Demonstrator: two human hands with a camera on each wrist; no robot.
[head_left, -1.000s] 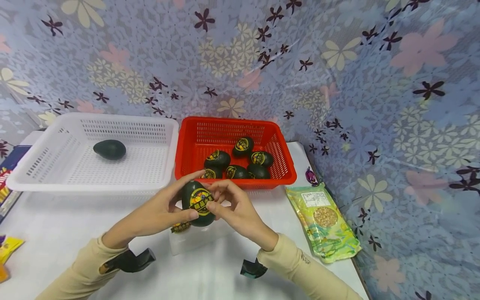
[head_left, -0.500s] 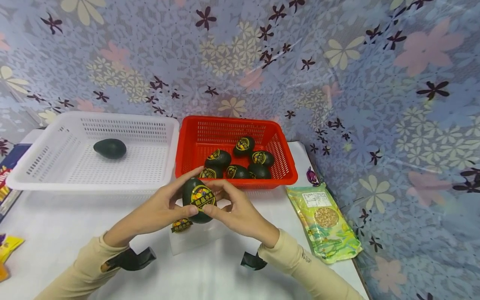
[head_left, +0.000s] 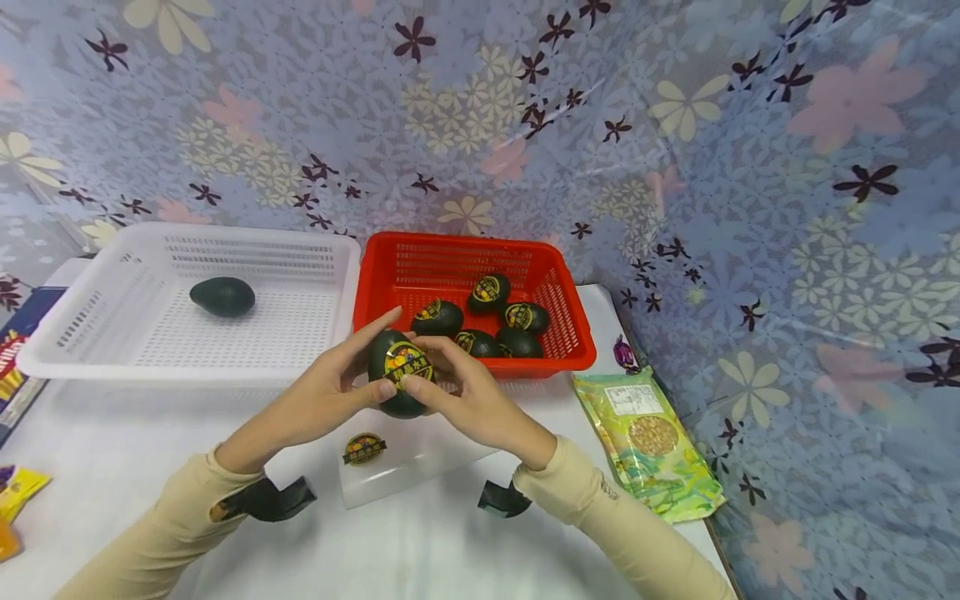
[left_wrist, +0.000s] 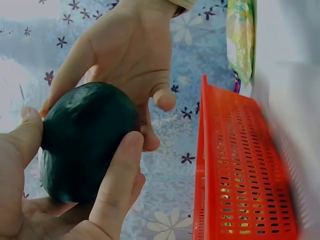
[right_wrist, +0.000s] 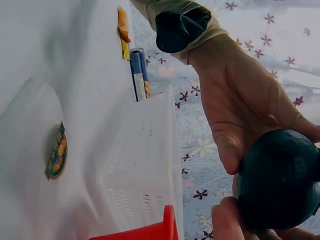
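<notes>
A dark green avocado (head_left: 381,354) is held between both hands in front of the red basket, above the table. On its upper side is a black and yellow fruit label (head_left: 411,360). My left hand (head_left: 322,396) grips the avocado from the left, thumb in front. From the right, my right hand (head_left: 480,400) holds it, with the thumb pressing on the label's lower part and the fingers behind. The left wrist view shows the avocado's unlabelled underside (left_wrist: 85,145). Below the hands lies a pale sheet (head_left: 412,467) bearing one similar label (head_left: 365,448).
The red basket (head_left: 576,354) holds several labelled avocados. To its left, a white basket (head_left: 187,372) contains one avocado (head_left: 223,297) with no label showing. A green-yellow bag (head_left: 652,442) lies at the right; yellow and orange packets (head_left: 18,500) at the left edge.
Both hands have lifted the avocado slightly toward the red basket, uncovering more of the sheet. My right thumb has shifted across the label, and the right fingers have closed in behind the avocado.
</notes>
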